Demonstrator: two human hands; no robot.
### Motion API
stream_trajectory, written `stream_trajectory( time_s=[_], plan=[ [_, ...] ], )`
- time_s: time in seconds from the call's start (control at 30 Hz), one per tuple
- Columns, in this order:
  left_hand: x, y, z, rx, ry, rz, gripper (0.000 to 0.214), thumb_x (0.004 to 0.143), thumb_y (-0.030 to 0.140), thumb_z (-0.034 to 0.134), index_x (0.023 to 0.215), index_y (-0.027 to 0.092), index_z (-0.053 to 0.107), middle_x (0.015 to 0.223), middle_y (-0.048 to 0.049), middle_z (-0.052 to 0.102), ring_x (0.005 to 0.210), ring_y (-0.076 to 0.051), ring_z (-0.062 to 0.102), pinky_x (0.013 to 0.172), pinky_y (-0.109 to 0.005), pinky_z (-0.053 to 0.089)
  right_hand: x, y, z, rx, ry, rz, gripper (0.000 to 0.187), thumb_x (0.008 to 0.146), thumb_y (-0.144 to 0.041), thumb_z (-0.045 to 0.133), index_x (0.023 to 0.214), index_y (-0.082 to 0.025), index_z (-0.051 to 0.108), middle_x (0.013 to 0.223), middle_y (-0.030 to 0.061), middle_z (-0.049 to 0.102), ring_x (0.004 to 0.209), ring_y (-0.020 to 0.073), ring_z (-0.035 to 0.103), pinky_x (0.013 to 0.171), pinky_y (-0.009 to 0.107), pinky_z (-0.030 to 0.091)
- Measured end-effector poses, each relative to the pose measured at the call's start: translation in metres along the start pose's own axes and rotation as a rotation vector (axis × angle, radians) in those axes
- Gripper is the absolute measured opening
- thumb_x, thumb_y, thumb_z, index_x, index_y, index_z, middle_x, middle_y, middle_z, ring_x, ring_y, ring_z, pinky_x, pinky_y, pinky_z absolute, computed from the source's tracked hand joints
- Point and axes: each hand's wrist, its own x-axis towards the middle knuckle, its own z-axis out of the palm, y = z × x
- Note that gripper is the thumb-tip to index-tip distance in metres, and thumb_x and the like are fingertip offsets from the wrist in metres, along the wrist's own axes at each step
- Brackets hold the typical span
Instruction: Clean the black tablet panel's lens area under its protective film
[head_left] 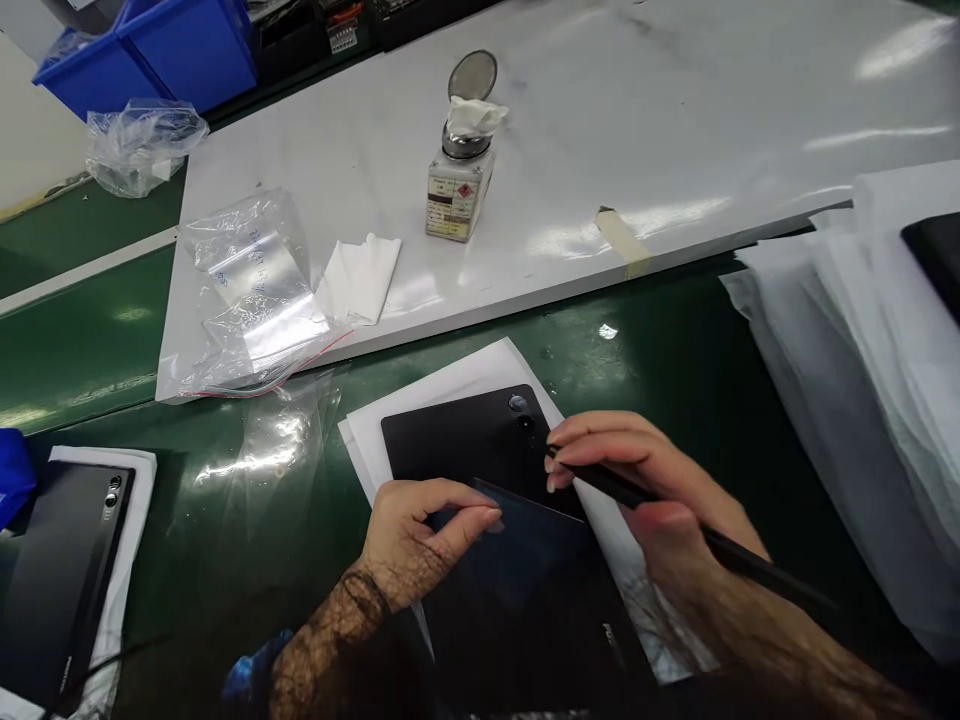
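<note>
A black tablet (465, 440) lies back-up on white sheets (442, 395) on the green belt, its camera lenses at the top right corner. My left hand (416, 540) pinches the edge of a dark transparent film (525, 530) peeling off the tablet's back. My right hand (637, 480) grips a thin black stylus-like tool (750, 565), its tip resting on the tablet near the lenses.
A white board (562, 150) carries a small solvent bottle (457, 185) topped with cloth, a folded wipe (364, 280) and clear plastic bags (255, 290). A second tablet (60, 570) lies at the left. White foam sheets (862, 380) are stacked at the right. Blue bins (157, 50) stand far left.
</note>
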Motion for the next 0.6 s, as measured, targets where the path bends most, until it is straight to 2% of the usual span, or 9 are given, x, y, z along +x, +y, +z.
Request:
stream_trajectory(
  time_s=[0.1,0.2,0.43,0.6],
  plan=[
    [0.001,0.004,-0.001,0.041,-0.025,0.018,0.009,0.075,0.022,0.065,0.07,0.021,0.073,0.063,-0.001,0.078,0.058,-0.017,0.073,0.055,-0.018,0.057,0.004,-0.016,0.001,0.017,-0.108,-0.067,0.01,0.101,-0.046,0.091,0.096,-0.038,0.089,0.108,0.0065,0.082,0.074,0.0209,0.08,0.074,0.035,0.075],
    [0.002,0.005,-0.002,0.071,-0.045,0.04,0.009,0.076,0.021,0.065,0.072,0.022,0.073,0.065,0.0003,0.078,0.059,-0.016,0.073,0.056,-0.017,0.056,0.009,-0.027,0.006,0.076,-0.159,-0.067,0.014,0.095,-0.029,0.096,0.087,-0.036,0.086,0.094,0.0024,0.085,0.074,0.0189,0.082,0.067,0.026,0.071],
    [0.003,0.0,-0.003,0.111,-0.058,0.072,0.009,0.076,0.021,0.065,0.073,0.023,0.073,0.065,0.0022,0.078,0.061,-0.016,0.073,0.058,-0.017,0.056,0.018,-0.032,0.012,0.128,-0.146,-0.035,0.018,0.089,-0.022,0.097,0.08,-0.033,0.086,0.083,0.0005,0.087,0.069,0.0168,0.08,0.057,0.022,0.064],
    [0.001,0.0,-0.002,0.133,-0.046,0.072,0.008,0.076,0.023,0.065,0.073,0.024,0.073,0.065,0.0023,0.078,0.06,-0.017,0.073,0.058,-0.019,0.056,0.019,-0.035,0.012,0.17,-0.143,0.016,0.02,0.089,-0.02,0.097,0.079,-0.033,0.086,0.082,0.0005,0.087,0.07,0.0188,0.083,0.059,0.024,0.068]
  ],
)
